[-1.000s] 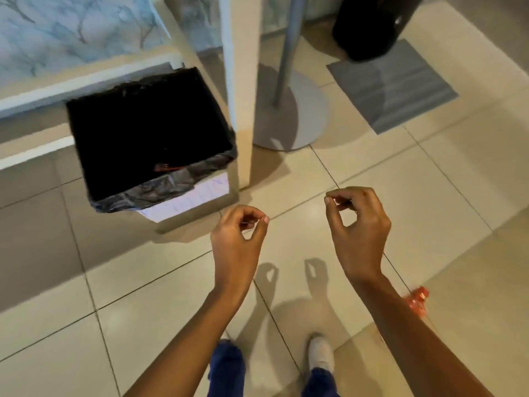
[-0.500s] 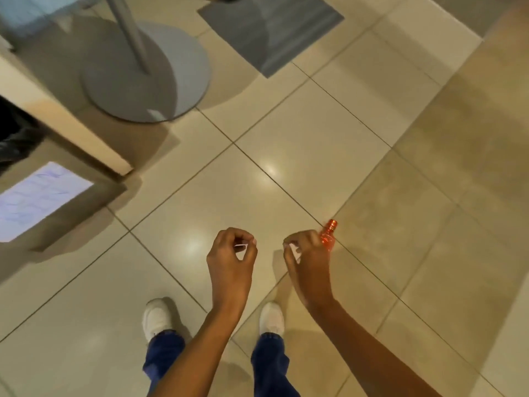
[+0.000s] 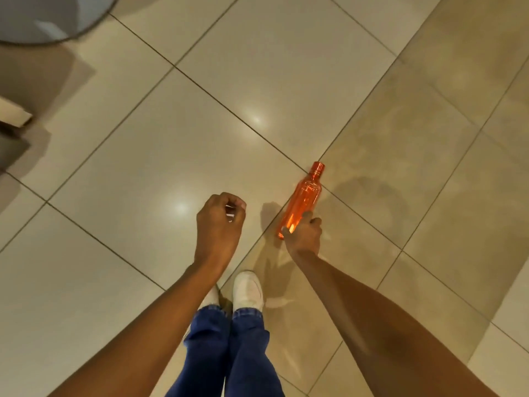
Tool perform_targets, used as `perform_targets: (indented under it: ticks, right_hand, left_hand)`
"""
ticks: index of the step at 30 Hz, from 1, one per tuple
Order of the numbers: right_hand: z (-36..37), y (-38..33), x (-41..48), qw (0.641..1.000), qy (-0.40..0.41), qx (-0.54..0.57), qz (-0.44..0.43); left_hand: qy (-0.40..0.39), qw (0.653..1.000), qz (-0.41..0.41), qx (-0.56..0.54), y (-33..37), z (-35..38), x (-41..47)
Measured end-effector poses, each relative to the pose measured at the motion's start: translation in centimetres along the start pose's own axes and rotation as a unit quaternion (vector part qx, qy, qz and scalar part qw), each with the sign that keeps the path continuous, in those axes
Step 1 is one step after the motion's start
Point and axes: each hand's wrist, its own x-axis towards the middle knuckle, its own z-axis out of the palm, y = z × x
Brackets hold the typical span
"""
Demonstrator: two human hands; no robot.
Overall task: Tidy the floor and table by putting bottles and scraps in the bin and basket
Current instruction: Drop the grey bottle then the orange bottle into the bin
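The orange bottle (image 3: 303,198) lies on the floor (image 3: 143,167). The right hand (image 3: 304,235) wraps its fingers around the bottom end. Squeeze tight before lifting. The left hand (image 3: 219,224) is loosely curled, holding nothing.

Bottle (image 3: 303,200) lying on floor (image 3: 143,156), right of left hand (image 3: 219,222); right hand (image 3: 305,236) at its base. Shoes (image 3: 247,290) below; round stand base (image 3: 43,18) far upper left.
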Motion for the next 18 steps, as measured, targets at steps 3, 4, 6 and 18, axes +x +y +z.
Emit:
perform_targets:
  ticks: [3,4,6,18]
  right_hand:
    - [3.9,0.2,4.7,0.993,-0.008,0.065,0.098]
    - [5.1,0.3,6.2,0.989,-0.006,0.077,0.125]
    - [7.4,0.4,8.6,0.986,-0.009,0.072,0.151]
    - [8.0,1.7,10.3,0.990,0.009,0.065,0.124]
  left_hand:
    - [-0.009,1.000,-0.002,0.006,-3.3,2.3,1.8]
    - [-0.016,1.000,-0.002,0.010,-4.2,3.1,2.5]
    - [-0.027,0.999,-0.006,0.021,-6.0,4.4,4.0]
    - [-0.083,0.996,0.010,0.027,-6.2,5.7,7.0]
